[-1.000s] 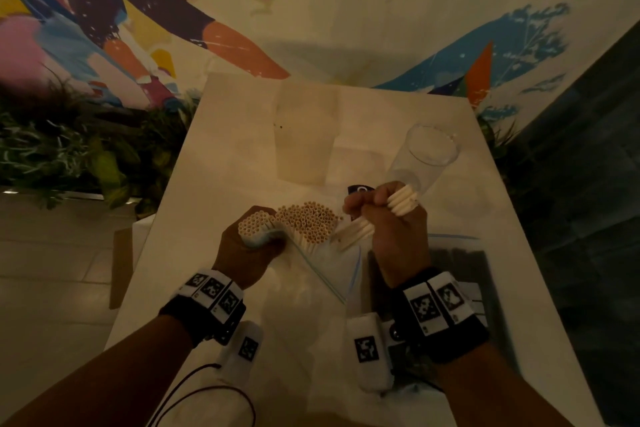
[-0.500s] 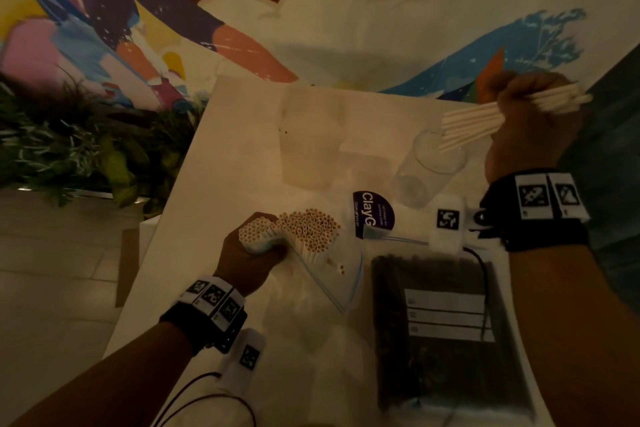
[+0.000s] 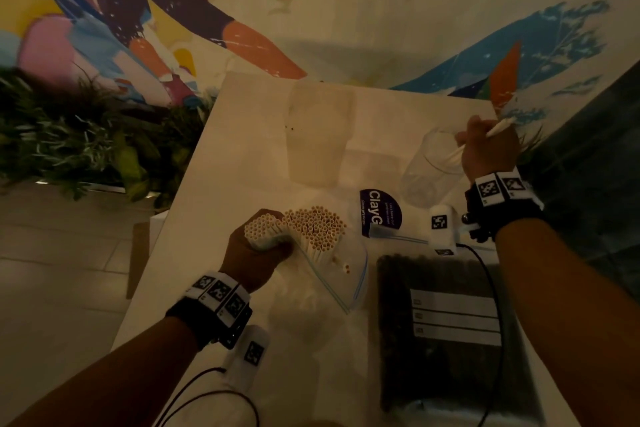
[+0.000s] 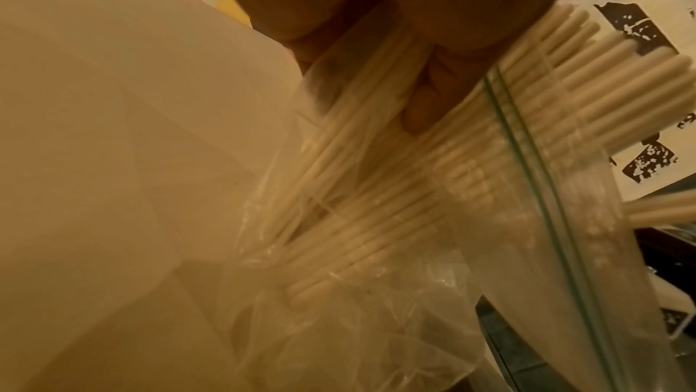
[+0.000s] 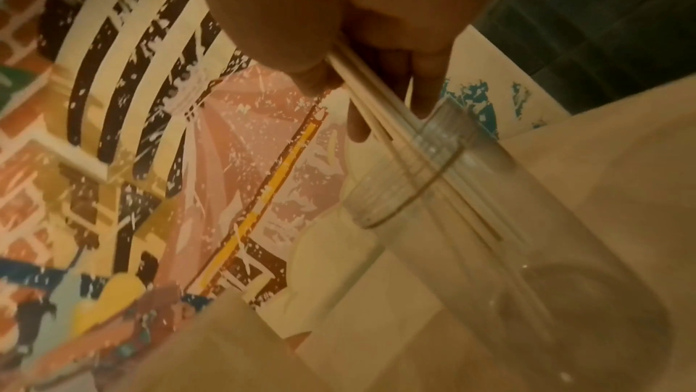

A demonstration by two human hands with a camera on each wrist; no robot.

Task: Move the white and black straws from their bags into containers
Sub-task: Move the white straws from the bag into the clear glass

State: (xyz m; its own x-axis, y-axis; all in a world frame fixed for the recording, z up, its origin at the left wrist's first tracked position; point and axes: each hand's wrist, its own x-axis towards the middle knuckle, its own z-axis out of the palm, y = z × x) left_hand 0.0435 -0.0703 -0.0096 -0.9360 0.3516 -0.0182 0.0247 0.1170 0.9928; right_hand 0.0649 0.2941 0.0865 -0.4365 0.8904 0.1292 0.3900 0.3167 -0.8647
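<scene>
bag of black straws lies nearest, untouched. left of it, my left hand clamps the white straws in their bag. beyond it, my right hand grips a few straws entering the clear jar; i fear tipping it.

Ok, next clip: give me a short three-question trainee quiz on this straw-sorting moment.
1. True or false: the right hand holds white straws whose lower ends are inside the clear jar.
2. Multiple choice: the left hand grips a) the black-straw bag, b) a bundle of white straws at the mouth of the clear zip bag, c) the purple sticker.
3. Fill in: the bag of black straws lies flat on the ____, untouched.

Key: 1 true; 2 b; 3 table.
</scene>
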